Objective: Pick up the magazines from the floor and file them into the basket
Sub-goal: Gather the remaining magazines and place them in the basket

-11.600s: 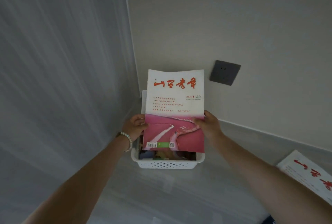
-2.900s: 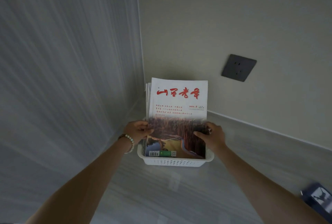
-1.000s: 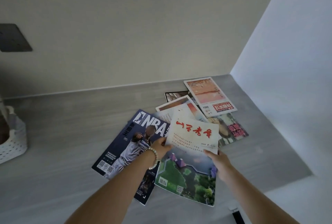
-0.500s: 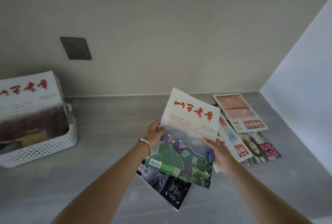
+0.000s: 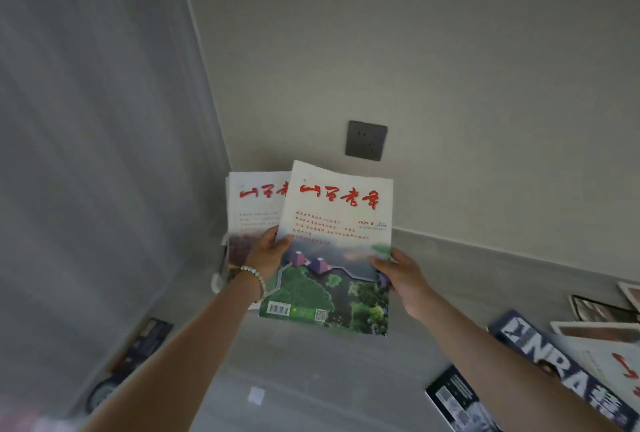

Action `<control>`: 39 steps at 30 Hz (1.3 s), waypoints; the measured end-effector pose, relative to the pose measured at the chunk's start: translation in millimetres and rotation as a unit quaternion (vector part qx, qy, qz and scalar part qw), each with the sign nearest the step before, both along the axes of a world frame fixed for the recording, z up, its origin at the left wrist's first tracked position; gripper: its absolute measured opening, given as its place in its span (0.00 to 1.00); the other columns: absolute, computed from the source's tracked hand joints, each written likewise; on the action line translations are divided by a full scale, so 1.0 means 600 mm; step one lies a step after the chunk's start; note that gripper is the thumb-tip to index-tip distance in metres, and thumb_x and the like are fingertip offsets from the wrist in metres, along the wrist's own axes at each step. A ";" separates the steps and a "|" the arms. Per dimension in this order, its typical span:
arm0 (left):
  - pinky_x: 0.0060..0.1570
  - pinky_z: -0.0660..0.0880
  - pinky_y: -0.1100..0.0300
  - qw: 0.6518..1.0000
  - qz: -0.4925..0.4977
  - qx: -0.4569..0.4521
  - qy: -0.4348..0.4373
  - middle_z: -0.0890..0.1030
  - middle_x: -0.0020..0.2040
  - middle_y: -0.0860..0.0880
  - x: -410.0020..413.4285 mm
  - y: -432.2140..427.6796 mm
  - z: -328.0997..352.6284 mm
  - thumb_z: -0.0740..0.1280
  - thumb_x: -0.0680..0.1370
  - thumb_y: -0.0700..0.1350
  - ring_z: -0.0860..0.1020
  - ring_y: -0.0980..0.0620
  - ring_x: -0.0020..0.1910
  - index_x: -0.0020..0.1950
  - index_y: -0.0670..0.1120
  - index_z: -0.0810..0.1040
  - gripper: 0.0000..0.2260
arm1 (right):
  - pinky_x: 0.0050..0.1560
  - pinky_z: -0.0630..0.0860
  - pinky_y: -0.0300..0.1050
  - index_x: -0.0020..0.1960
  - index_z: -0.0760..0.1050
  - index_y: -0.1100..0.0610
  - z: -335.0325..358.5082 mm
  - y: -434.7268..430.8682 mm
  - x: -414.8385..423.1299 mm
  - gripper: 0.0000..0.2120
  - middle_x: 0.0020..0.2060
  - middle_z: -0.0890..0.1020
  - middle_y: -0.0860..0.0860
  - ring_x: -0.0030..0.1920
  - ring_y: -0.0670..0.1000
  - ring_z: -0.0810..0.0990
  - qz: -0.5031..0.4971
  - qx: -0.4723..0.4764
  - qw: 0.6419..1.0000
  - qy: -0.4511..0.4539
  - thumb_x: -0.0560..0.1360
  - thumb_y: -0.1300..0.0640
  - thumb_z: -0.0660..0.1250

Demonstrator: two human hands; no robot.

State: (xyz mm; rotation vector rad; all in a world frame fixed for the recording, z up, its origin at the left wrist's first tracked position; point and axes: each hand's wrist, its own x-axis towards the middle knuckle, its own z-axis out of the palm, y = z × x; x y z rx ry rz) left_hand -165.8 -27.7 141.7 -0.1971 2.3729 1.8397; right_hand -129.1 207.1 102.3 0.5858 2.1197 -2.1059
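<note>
I hold a magazine (image 5: 334,251) with a white top, red title and green landscape cover upright in the air, tilted slightly. My left hand (image 5: 268,251) grips its left edge and my right hand (image 5: 401,275) grips its right edge. Just behind it, in the room corner, stand filed magazines (image 5: 256,206) with the same red title. The white basket (image 5: 217,281) that holds them shows only as a sliver at its left side; the rest is hidden by my left arm and the held magazine.
Several magazines lie on the grey floor at the lower right, among them a dark blue NBA magazine (image 5: 568,366). A dark wall socket (image 5: 366,140) sits above the basket. The glossy left wall reflects a magazine (image 5: 138,352).
My view and both hands swung left from the floor pile to the corner. The green-cover magazine, lifted off the pile, is now in front of the basket's filed magazines.
</note>
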 end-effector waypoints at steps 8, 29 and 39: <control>0.55 0.72 0.55 0.989 0.107 0.103 -0.011 0.76 0.58 0.43 -0.101 -0.165 0.006 0.65 0.74 0.33 0.75 0.46 0.57 0.62 0.34 0.72 0.16 | 0.21 0.66 0.28 0.51 0.75 0.60 0.024 -0.162 -0.161 0.09 0.20 0.76 0.43 0.19 0.38 0.72 0.015 0.060 0.997 0.051 0.73 0.67 0.67; 0.58 0.75 0.50 0.979 0.150 0.096 -0.103 0.80 0.55 0.41 -0.136 -0.198 -0.101 0.67 0.72 0.31 0.78 0.43 0.51 0.53 0.42 0.78 0.11 | 0.34 0.80 0.42 0.51 0.75 0.68 -0.068 -0.130 -0.189 0.14 0.35 0.81 0.59 0.27 0.50 0.80 0.010 0.027 1.000 -0.003 0.66 0.73 0.71; 0.42 0.78 0.69 0.995 0.090 0.040 0.010 0.75 0.61 0.42 -0.035 -0.049 -0.068 0.71 0.70 0.34 0.76 0.47 0.51 0.64 0.40 0.70 0.23 | 0.52 0.73 0.45 0.62 0.72 0.61 -0.050 0.012 -0.084 0.21 0.62 0.76 0.58 0.58 0.55 0.77 0.018 0.002 1.000 -0.009 0.71 0.65 0.70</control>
